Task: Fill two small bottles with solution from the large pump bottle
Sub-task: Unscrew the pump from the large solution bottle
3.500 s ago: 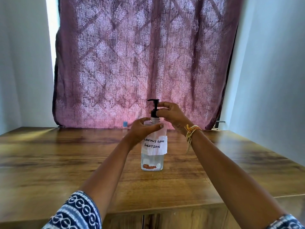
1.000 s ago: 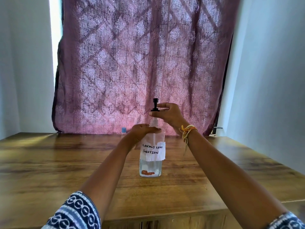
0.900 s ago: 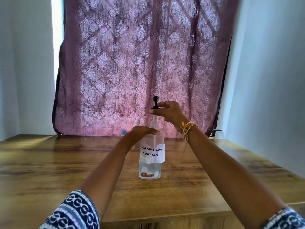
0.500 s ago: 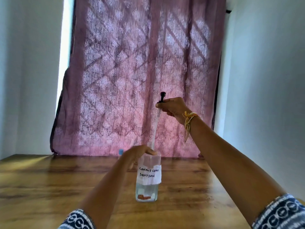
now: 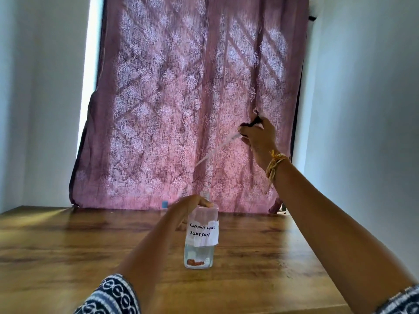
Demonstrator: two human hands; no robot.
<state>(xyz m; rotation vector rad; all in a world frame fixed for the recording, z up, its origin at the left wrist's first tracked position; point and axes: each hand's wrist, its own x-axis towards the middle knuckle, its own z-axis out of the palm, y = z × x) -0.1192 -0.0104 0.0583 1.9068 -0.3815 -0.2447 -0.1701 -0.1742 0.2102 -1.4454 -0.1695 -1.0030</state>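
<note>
The large clear bottle [image 5: 200, 236], with a white label reading "contact lens solution", stands upright on the wooden table [image 5: 68, 250]. Its neck is uncovered. My left hand [image 5: 186, 210] grips its shoulder from the left. My right hand [image 5: 257, 134] is raised up and to the right and holds the black pump head [image 5: 254, 121]. The pump's thin white dip tube [image 5: 215, 149] slants down-left in the air, fully clear of the bottle. One small bottle's blue cap [image 5: 164, 203] peeks out behind my left hand; the rest of it is hidden.
A purple patterned curtain [image 5: 188, 98] hangs behind the table's far edge. White walls close in on both sides. The table's right edge [image 5: 317, 252] runs near my right forearm.
My right hand has lifted the pump head out of the large bottle and swung it up and to the right; the tube now hangs free. My left hand stays on the bottle.
</note>
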